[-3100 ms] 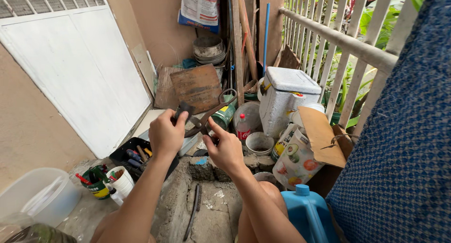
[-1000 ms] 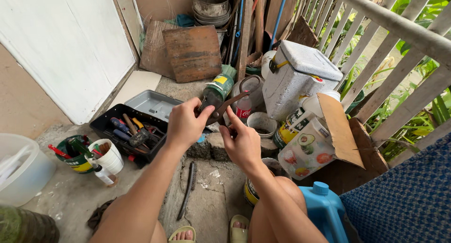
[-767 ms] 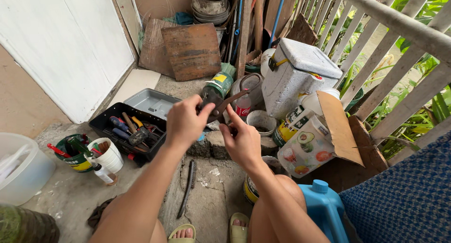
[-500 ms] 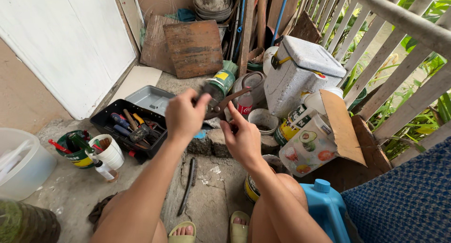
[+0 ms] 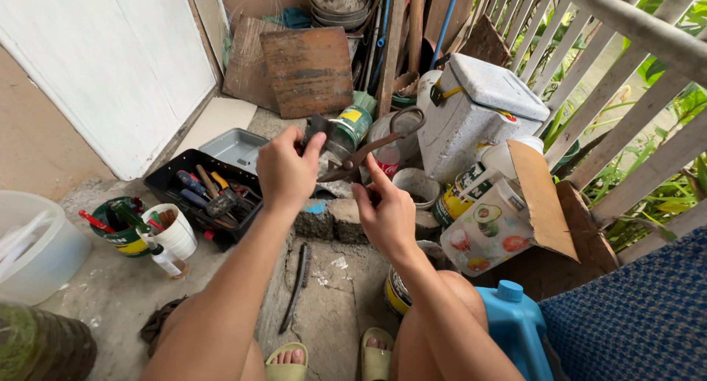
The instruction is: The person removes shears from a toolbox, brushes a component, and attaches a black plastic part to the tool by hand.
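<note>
Above the concrete floor [image 5: 118,292], at chest height before you, you hold a pair of rusty scissors [image 5: 375,145], blades spread. Your left hand [image 5: 286,171] has its fingers clenched around the dark end near the blades; your right hand [image 5: 384,213] pinches the lower handle between thumb and forefinger, while the upper loop handle stands free, pointing toward the white foam cooler [image 5: 482,108].

Risk, as judged: the blades look corroded and your left fingers sit close to the edges. If the pivot frees suddenly, the blades could snap shut on them. The right-hand pinch is light, so a slip could drop the tool toward your sandalled feet [image 5: 331,359] below.

Containers, going outward:
- black tool tray [image 5: 171,180], left of your left hand: screwdrivers and assorted hand tools with coloured handles; a grey lid lies just behind it.
- white cup [image 5: 175,233] and green paint can [image 5: 121,237], touching each other: brushes and sticks stand in them.
- clear plastic tub [image 5: 37,248], far left: contents unclear.
- cardboard carton [image 5: 501,226], flap open, right of your right hand: tins inside.
- small white bucket [image 5: 414,188] behind your hands: dark residue.
- blue jug [image 5: 515,326], capped, by your right knee.
</note>
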